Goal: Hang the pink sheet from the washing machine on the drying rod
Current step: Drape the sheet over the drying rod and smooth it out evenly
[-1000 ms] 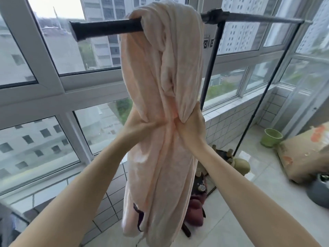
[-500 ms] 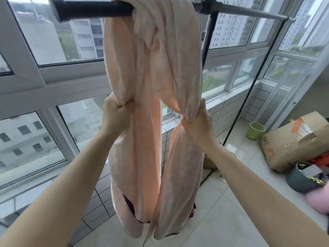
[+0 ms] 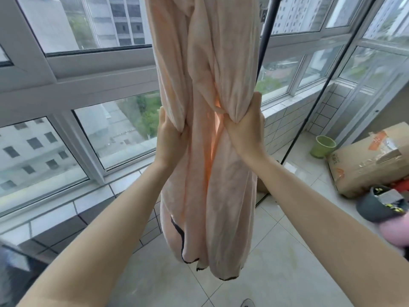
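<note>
No text, label, brand or number can be read anywhere; the cardboard box [image 3: 369, 159] on the floor at right carries orange printed patches and small dark marks on its side, but all are too blurred to make out as words

Pink sheet [image 3: 208, 151] top beyond frame

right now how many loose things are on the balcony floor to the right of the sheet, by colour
green: 1, the cup
brown: 1, the cardboard box
grey: 1, the tub
pink: 1, a blurred item at the frame edge, kind unclear
total: 4
</note>
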The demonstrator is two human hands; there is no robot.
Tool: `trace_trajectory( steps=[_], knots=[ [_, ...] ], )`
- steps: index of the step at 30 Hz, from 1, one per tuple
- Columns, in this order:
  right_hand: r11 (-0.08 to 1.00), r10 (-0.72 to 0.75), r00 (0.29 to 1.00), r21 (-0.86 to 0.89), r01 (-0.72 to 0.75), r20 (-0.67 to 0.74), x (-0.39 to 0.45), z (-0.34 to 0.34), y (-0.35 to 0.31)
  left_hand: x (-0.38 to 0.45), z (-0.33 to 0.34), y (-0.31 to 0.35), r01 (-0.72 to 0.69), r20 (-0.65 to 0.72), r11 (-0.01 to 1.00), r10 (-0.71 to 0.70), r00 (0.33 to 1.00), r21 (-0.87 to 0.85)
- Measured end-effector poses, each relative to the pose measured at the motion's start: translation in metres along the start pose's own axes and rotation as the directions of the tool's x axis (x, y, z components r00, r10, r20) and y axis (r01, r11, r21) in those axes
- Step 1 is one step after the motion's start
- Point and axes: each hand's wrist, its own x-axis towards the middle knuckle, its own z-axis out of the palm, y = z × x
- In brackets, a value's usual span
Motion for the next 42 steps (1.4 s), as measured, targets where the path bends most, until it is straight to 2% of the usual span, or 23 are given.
trace_trajectory(
  steps=[4, 7, 8, 11, 14, 18, 22, 25, 29, 33, 36, 39, 42],
  knots=[
    [0.997, -0.068, 0.997, 0.037, 0.069, -0.04, 0.014, -0.001, -0.018, -0.007, 0.006, -0.017, 0.052, 0.087, 0.998, -0.055, 0.995, 0.03],
    [0.997, -0.066, 0.998, 0.033, 0.066, -0.003, 0.016, -0.003, -0.028, -0.002, 0.008, -0.024, 0.051, 0.153, 0.996, -0.062, 0.986, 0.075],
    [0.999, -0.046, 0.999, 0.021, 0.045, 0.027, 0.015, -0.004, -0.027, 0.001, 0.009, -0.024, 0.081, 0.174, 0.994, -0.092, 0.98, 0.07],
    [1.0, 0.005, 0.996, -0.004, -0.005, 0.084, 0.015, -0.009, -0.024, 0.01, -0.004, -0.012, 0.293, 0.247, 0.956, -0.285, 0.926, 0.006],
    [1.0, 0.01, 0.993, 0.018, -0.012, 0.118, 0.019, -0.017, -0.026, 0.016, -0.025, -0.005, 0.34, 0.252, 0.939, -0.318, 0.914, -0.047],
    [0.994, -0.075, 0.992, 0.091, 0.066, 0.104, 0.023, -0.028, -0.046, 0.044, -0.058, 0.021, 0.213, 0.083, 0.967, -0.203, 0.976, -0.139],
    [0.955, -0.295, 0.955, -0.025, 0.295, 0.013, 0.038, -0.034, -0.08, 0.08, -0.086, 0.061, -0.006, -0.083, 0.989, -0.006, 0.997, -0.147],
    [0.872, -0.469, 0.883, -0.169, 0.459, -0.018, 0.047, -0.032, -0.104, 0.104, -0.101, 0.082, -0.078, -0.149, 0.98, 0.05, 0.988, -0.185],
    [0.803, -0.567, 0.823, -0.237, 0.547, -0.019, 0.056, -0.027, -0.139, 0.127, -0.115, 0.099, -0.089, -0.122, 0.983, 0.069, 0.99, -0.163],
    [0.773, -0.582, 0.813, -0.301, 0.559, 0.017, 0.065, -0.024, -0.166, 0.138, -0.128, 0.109, -0.114, -0.007, 0.969, 0.116, 0.993, -0.217],
    [0.753, -0.539, 0.838, -0.397, 0.525, 0.085, 0.075, -0.026, -0.169, 0.144, -0.141, 0.11, -0.155, -0.067, 0.974, 0.146, 0.987, -0.163],
    [0.816, -0.481, 0.866, -0.293, 0.499, 0.137, 0.081, -0.034, -0.16, 0.152, -0.151, 0.105, -0.17, -0.095, 0.982, 0.162, 0.982, -0.083],
    [0.839, -0.458, 0.874, -0.245, 0.486, 0.164, 0.085, -0.037, -0.151, 0.158, -0.152, 0.105, -0.091, -0.017, 0.97, 0.09, 0.996, -0.226]
  ],
)
